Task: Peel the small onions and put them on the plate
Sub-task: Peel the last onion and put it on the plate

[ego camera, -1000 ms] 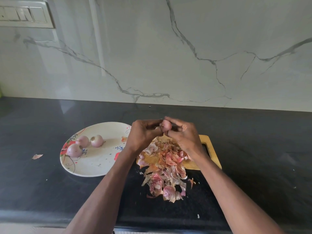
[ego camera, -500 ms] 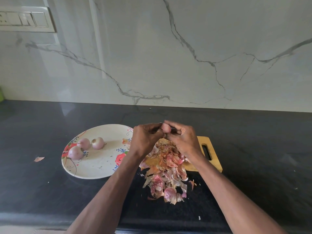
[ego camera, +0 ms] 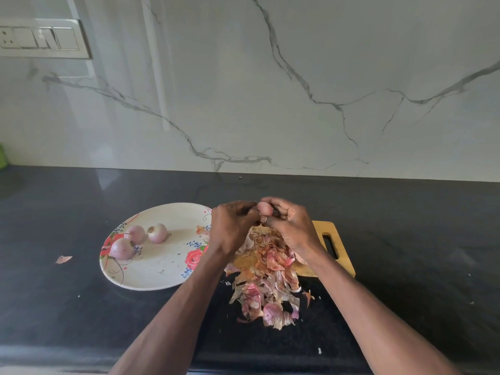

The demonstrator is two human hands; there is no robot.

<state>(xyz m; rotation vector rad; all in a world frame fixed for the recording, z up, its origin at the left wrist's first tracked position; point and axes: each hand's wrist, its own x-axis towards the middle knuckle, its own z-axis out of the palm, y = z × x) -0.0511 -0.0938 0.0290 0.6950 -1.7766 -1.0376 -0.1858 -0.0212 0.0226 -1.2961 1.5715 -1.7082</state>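
Observation:
A small pink onion (ego camera: 265,208) is held in the air between both hands, above a heap of onion skins (ego camera: 266,277). My left hand (ego camera: 233,226) pinches it from the left with curled fingers. My right hand (ego camera: 290,226) grips it from the right, thumb under it. Three peeled onions (ego camera: 157,233) lie on the left part of the white flowered plate (ego camera: 159,269), left of my hands.
A wooden cutting board (ego camera: 339,249) lies under the skins, its handle slot to the right. A loose skin scrap (ego camera: 63,259) lies on the black counter (ego camera: 405,239) left of the plate. A marble wall with a switch panel (ego camera: 43,38) stands behind.
Both hands stay together on the onion, with small finger shifts. The view has tilted slightly, so everything sits a little lower in the frame.

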